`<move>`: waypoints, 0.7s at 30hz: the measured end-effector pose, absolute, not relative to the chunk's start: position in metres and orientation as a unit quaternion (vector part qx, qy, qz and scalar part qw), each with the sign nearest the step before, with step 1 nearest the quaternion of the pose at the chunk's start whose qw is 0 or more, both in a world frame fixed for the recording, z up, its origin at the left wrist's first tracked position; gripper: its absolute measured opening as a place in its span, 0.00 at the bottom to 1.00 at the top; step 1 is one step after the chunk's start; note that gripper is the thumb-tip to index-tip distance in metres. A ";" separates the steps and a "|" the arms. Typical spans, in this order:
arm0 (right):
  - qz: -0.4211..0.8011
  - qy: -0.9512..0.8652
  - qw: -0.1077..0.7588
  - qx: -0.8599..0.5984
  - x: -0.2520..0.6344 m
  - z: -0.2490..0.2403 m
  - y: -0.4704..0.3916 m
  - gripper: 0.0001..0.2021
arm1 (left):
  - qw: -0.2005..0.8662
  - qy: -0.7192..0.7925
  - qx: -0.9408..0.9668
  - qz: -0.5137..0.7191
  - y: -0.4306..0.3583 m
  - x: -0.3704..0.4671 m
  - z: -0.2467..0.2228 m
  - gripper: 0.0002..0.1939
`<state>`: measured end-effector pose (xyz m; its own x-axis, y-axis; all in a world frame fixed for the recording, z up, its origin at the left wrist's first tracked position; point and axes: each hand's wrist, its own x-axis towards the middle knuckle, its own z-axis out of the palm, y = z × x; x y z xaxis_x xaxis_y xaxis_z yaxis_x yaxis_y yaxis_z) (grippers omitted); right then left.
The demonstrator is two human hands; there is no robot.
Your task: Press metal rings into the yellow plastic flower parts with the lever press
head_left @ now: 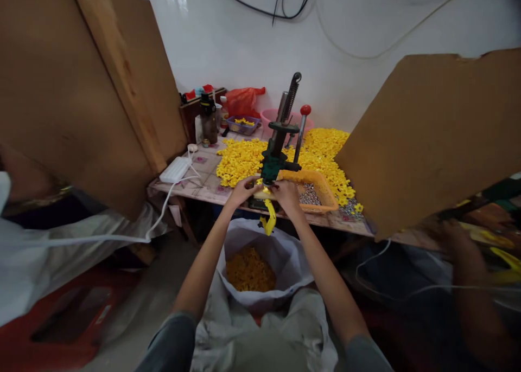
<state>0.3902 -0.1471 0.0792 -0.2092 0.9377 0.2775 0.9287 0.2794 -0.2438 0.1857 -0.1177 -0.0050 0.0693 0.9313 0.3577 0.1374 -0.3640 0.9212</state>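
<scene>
Both hands are at the base of a dark green hand press (pixel 273 163) with a red-knobbed lever. My left hand (pixel 244 190) is on the left of the press head, its fingers closed on a small yellow piece (pixel 259 182). On the other side, my right hand (pixel 286 193) has its fingers bent together under the press head; what they hold is too small to make out. A yellow chute-like part (pixel 269 217) hangs below the press. Under it, a white sack (pixel 291 261) between the knees holds many yellow pieces (pixel 250 270).
Yellow flower-shaped pieces (pixel 240 160) cover the table behind the press. An orange basket (pixel 325 190) holds small metal parts. Cardboard panels (pixel 439 128) stand on both sides. A white power strip (pixel 176 169) lies at the left. Another person's arm (pixel 468 269) shows at the right.
</scene>
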 end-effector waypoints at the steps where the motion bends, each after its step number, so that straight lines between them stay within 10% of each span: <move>1: 0.017 -0.779 0.192 -0.597 0.390 0.079 -0.150 0.12 | 0.379 0.419 0.634 0.528 -0.119 0.185 -0.004 0.25; 8: 0.104 -0.823 0.254 -0.498 0.412 0.084 -0.174 0.10 | 0.420 0.376 0.659 0.498 -0.125 0.183 0.000 0.27; 21: -0.117 -0.909 0.166 -0.365 0.408 0.082 -0.181 0.19 | 0.431 0.361 0.675 0.478 -0.133 0.182 0.010 0.25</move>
